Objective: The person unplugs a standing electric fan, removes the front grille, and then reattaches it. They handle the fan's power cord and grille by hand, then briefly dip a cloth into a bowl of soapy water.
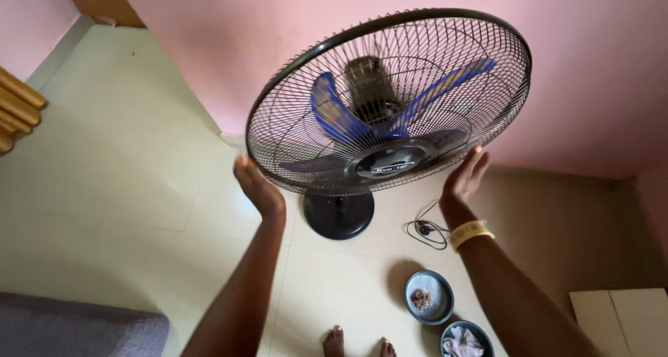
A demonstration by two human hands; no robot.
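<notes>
Fan guard is hiding the stand's pole, and the badge on the hub is too blurred to make out. You are bracing the black wire cage, blue blades inside, between open palms: left hand flat on its left rim, right hand spread against its lower right rim. It is tilting above its round base on the tiled floor.
</notes>
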